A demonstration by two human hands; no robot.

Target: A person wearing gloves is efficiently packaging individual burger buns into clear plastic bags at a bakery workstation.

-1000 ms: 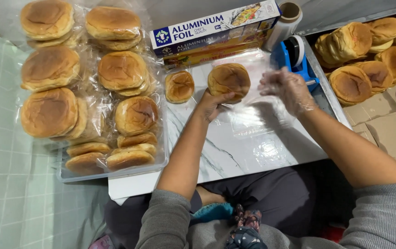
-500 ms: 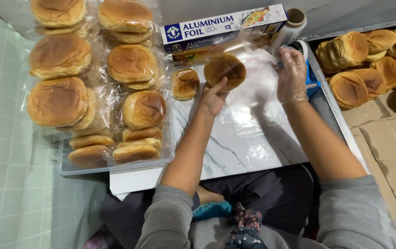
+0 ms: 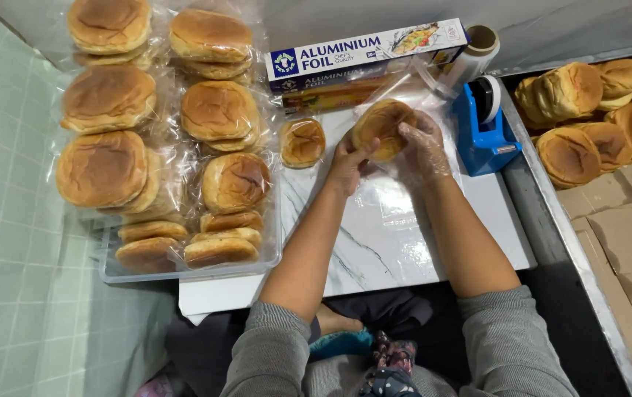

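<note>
From the head view, we are holding a round bun (image 3: 382,126) above the marble desk (image 3: 397,242): our left hand (image 3: 349,163) and right hand (image 3: 422,151) are both clamping it, with clear cling film (image 3: 404,213) trailing beneath, beside a blue tape dispenser (image 3: 483,132).

wrapped buns (image 3: 161,140) left | tape dispenser (image 3: 483,129) right | foil box (image 3: 367,55) behind
</note>
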